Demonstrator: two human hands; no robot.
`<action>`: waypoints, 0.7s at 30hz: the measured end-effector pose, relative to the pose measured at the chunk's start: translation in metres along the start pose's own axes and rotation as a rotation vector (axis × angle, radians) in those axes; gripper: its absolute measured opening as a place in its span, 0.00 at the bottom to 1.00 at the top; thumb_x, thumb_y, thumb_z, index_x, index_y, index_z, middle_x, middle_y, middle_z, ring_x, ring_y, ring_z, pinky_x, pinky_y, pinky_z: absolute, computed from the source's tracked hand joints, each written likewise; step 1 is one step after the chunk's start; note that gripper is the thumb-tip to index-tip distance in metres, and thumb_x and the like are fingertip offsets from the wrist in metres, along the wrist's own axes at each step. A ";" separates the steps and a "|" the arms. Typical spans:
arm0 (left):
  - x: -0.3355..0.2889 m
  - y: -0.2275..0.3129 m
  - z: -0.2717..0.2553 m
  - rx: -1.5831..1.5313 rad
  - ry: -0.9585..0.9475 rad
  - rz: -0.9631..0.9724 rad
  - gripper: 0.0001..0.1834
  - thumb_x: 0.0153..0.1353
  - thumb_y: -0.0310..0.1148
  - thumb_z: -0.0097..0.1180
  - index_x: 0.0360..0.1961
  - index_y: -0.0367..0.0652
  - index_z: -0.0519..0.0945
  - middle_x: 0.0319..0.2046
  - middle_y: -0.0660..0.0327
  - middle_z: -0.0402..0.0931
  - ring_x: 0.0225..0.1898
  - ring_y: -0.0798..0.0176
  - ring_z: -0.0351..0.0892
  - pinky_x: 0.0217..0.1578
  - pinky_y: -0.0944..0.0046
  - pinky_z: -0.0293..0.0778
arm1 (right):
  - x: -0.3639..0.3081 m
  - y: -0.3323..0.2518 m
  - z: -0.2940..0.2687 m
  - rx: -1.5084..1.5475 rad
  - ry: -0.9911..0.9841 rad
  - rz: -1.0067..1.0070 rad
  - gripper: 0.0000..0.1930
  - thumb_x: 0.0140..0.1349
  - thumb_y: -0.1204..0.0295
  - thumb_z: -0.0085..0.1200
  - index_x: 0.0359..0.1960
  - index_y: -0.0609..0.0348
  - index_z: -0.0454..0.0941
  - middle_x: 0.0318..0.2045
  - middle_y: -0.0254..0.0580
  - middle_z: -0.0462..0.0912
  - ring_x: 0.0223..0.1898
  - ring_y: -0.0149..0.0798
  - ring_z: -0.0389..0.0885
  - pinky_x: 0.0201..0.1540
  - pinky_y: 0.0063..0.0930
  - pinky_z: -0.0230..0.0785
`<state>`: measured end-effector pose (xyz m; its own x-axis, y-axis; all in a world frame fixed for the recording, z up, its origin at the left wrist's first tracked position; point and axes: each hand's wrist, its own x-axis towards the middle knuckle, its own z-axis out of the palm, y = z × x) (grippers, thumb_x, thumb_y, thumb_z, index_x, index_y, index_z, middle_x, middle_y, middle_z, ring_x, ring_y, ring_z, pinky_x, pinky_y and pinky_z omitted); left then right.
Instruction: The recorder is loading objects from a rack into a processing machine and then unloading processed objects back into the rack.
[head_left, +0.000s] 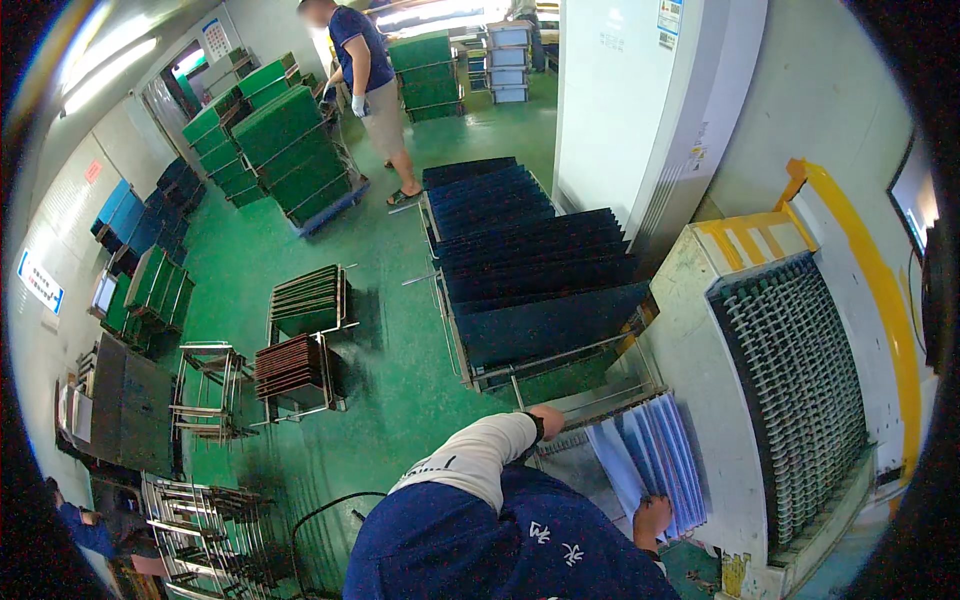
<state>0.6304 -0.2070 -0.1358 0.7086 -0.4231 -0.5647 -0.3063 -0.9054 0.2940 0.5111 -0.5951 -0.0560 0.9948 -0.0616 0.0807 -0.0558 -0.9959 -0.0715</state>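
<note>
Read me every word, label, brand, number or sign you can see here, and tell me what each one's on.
I won't copy wording out, but print stands here:
Navy shirt: white characters, fairly clear.
White sleeve: dark lettering, too blurred.
Blue-and-white wall sign: too small.
Reddish wall label: too small.
Wall chart: too small.
White cabinet: stickers and faint print, too small.
</note>
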 end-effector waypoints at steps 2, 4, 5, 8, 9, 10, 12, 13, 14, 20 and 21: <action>0.003 0.002 -0.002 -0.080 0.012 -0.006 0.13 0.42 0.33 0.60 0.33 0.45 0.83 0.32 0.54 0.81 0.37 0.51 0.81 0.33 0.52 0.76 | -0.001 0.002 0.001 0.003 -0.011 0.020 0.12 0.49 0.64 0.57 0.32 0.56 0.83 0.37 0.48 0.77 0.41 0.52 0.76 0.45 0.44 0.68; 0.006 0.002 0.000 -0.132 0.023 -0.002 0.11 0.40 0.29 0.61 0.29 0.42 0.84 0.31 0.52 0.81 0.36 0.50 0.81 0.33 0.53 0.76 | -0.002 0.000 -0.004 0.013 -0.059 0.046 0.11 0.49 0.64 0.57 0.32 0.56 0.83 0.37 0.48 0.77 0.41 0.52 0.76 0.45 0.44 0.68; 0.008 0.002 0.001 -0.144 0.029 0.009 0.11 0.40 0.29 0.61 0.29 0.42 0.84 0.31 0.52 0.81 0.36 0.50 0.81 0.33 0.52 0.76 | -0.003 -0.001 -0.006 0.011 -0.070 0.059 0.11 0.49 0.64 0.57 0.32 0.56 0.83 0.37 0.48 0.77 0.41 0.52 0.76 0.45 0.44 0.68; 0.029 -0.018 0.023 -0.121 -0.045 0.031 0.15 0.44 0.35 0.60 0.36 0.48 0.81 0.33 0.57 0.81 0.36 0.52 0.81 0.31 0.50 0.75 | 0.001 -0.008 -0.017 0.016 -0.079 0.038 0.12 0.49 0.64 0.57 0.31 0.57 0.82 0.37 0.48 0.77 0.41 0.52 0.76 0.44 0.44 0.68; 0.034 -0.025 0.033 -0.106 -0.086 0.035 0.17 0.46 0.39 0.59 0.40 0.51 0.80 0.34 0.60 0.81 0.36 0.54 0.80 0.31 0.49 0.75 | 0.005 -0.010 -0.017 0.024 -0.071 0.015 0.12 0.49 0.64 0.57 0.31 0.57 0.82 0.37 0.48 0.77 0.41 0.52 0.76 0.44 0.44 0.68; 0.036 -0.024 0.035 -0.164 -0.047 0.040 0.15 0.44 0.35 0.60 0.36 0.48 0.81 0.33 0.57 0.81 0.36 0.52 0.81 0.31 0.50 0.75 | 0.003 -0.009 -0.017 0.027 -0.062 0.014 0.12 0.49 0.64 0.57 0.31 0.58 0.82 0.37 0.48 0.77 0.41 0.52 0.76 0.43 0.44 0.68; 0.035 -0.026 0.041 -0.290 0.037 0.033 0.11 0.39 0.29 0.62 0.28 0.42 0.84 0.30 0.52 0.81 0.35 0.50 0.81 0.31 0.51 0.75 | 0.006 -0.009 -0.015 0.022 -0.037 -0.012 0.12 0.49 0.64 0.57 0.30 0.58 0.82 0.36 0.48 0.77 0.40 0.52 0.76 0.43 0.45 0.67; 0.029 -0.021 0.035 -0.278 0.037 0.002 0.11 0.39 0.29 0.62 0.28 0.42 0.84 0.30 0.52 0.81 0.36 0.50 0.81 0.31 0.51 0.75 | 0.005 -0.008 -0.011 0.016 -0.029 -0.017 0.12 0.49 0.64 0.56 0.30 0.58 0.82 0.36 0.48 0.77 0.40 0.52 0.76 0.43 0.45 0.67; 0.021 -0.008 0.021 -0.255 0.028 -0.009 0.10 0.39 0.29 0.63 0.28 0.42 0.84 0.30 0.52 0.81 0.36 0.50 0.81 0.31 0.51 0.75 | -0.001 -0.005 -0.012 0.024 -0.057 0.020 0.12 0.49 0.64 0.56 0.30 0.58 0.82 0.36 0.48 0.77 0.39 0.52 0.76 0.43 0.45 0.67; 0.005 -0.002 0.007 -0.054 0.054 0.010 0.14 0.45 0.36 0.58 0.36 0.48 0.82 0.32 0.57 0.81 0.36 0.52 0.81 0.33 0.52 0.75 | -0.001 -0.011 -0.023 0.042 -0.083 0.036 0.11 0.48 0.65 0.56 0.28 0.58 0.82 0.34 0.47 0.77 0.38 0.53 0.76 0.41 0.45 0.67; 0.004 -0.003 0.007 0.004 0.036 0.012 0.16 0.48 0.39 0.55 0.40 0.52 0.81 0.33 0.59 0.81 0.35 0.54 0.81 0.33 0.52 0.75 | 0.000 -0.011 -0.021 0.042 -0.065 0.028 0.11 0.48 0.65 0.56 0.28 0.58 0.82 0.34 0.47 0.77 0.38 0.52 0.76 0.41 0.45 0.67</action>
<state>0.6293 -0.2061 -0.1445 0.7274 -0.4324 -0.5328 -0.3173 -0.9004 0.2976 0.5095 -0.5859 -0.0344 0.9965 -0.0831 0.0135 -0.0810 -0.9901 -0.1148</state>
